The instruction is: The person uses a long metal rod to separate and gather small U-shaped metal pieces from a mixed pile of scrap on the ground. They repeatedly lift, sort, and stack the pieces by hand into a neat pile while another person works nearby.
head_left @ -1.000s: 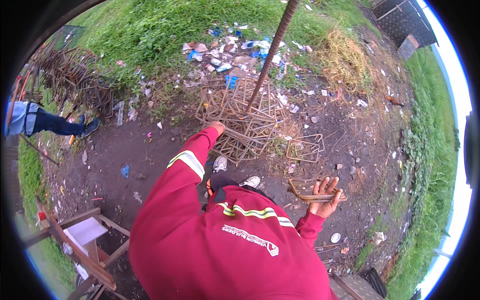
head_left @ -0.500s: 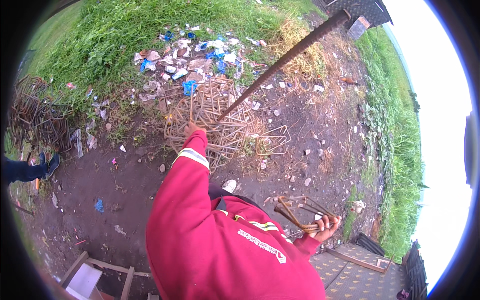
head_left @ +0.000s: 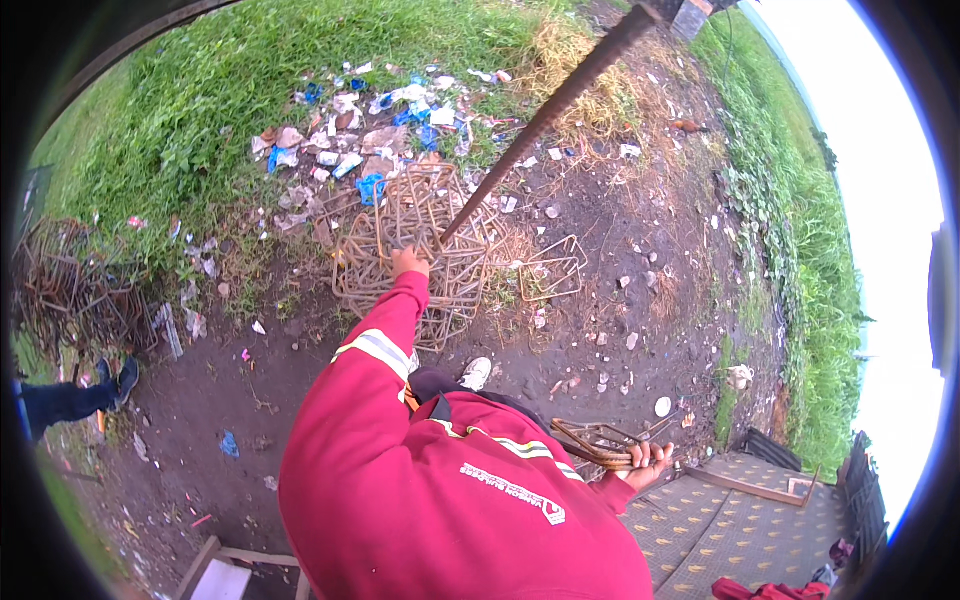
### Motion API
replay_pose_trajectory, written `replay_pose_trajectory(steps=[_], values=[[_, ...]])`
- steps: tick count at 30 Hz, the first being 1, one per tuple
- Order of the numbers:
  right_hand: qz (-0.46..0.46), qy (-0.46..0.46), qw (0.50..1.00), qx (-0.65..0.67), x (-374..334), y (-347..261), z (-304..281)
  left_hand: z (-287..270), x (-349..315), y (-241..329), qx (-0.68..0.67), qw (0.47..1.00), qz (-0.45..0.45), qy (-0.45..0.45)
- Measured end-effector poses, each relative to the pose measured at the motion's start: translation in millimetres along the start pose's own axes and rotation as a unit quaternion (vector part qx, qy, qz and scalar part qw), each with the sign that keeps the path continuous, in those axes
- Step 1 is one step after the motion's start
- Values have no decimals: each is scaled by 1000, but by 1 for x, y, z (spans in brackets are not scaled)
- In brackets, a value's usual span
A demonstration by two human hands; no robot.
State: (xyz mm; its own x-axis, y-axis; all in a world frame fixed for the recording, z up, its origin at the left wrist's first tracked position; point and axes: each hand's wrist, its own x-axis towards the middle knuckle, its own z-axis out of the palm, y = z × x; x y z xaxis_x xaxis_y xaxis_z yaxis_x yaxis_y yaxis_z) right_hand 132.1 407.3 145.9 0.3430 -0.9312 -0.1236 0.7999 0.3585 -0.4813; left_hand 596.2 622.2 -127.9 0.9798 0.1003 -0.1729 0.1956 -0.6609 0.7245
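- At far left, in my camera, a dark-trousered leg shows near a tangled, rusty heap; a protruding bar could snag a passing ankle.
- The left hand rests on the near side of a pile of bent bars; I cannot tell whether its fingers grip or only touch. Interlocked corners could pinch them or drag neighbours along. The metal is slim, brown, bent into angular loops.
- Out of the pile slants a thick ribbed rod, rough and dark; a careless lean could mean a knock.
- Right of the pile, a loose frame lies on dark, littered soil, where a shoe could catch.
- The right hand has fingers curled around several nested rectangular frames; a slackened hold could spill them.
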Motion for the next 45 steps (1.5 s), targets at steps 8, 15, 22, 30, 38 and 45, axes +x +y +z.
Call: replay_pose_trajectory(steps=[8, 15, 22, 30, 38, 45], values=[[38, 23, 999, 3, 15, 23, 19, -106, -12, 54, -245, 962, 97, -70], [145, -126, 980, 56, 53, 61, 17, -302, -56, 125, -519, 852, 11, -64], [250, -101, 959, 83, 82, 107, 35, -395, -111, 194, -643, 742, 181, -61], [315, -100, 943, 39, 103, 114, 76, -441, -160, 231, -634, 699, 318, -91], [394, -262, 852, 224, 130, 83, 100, -372, -193, 292, -505, 768, 181, -351], [406, -302, 777, 373, 137, 22, 70, -232, -161, 320, -395, 756, -42, -521]])
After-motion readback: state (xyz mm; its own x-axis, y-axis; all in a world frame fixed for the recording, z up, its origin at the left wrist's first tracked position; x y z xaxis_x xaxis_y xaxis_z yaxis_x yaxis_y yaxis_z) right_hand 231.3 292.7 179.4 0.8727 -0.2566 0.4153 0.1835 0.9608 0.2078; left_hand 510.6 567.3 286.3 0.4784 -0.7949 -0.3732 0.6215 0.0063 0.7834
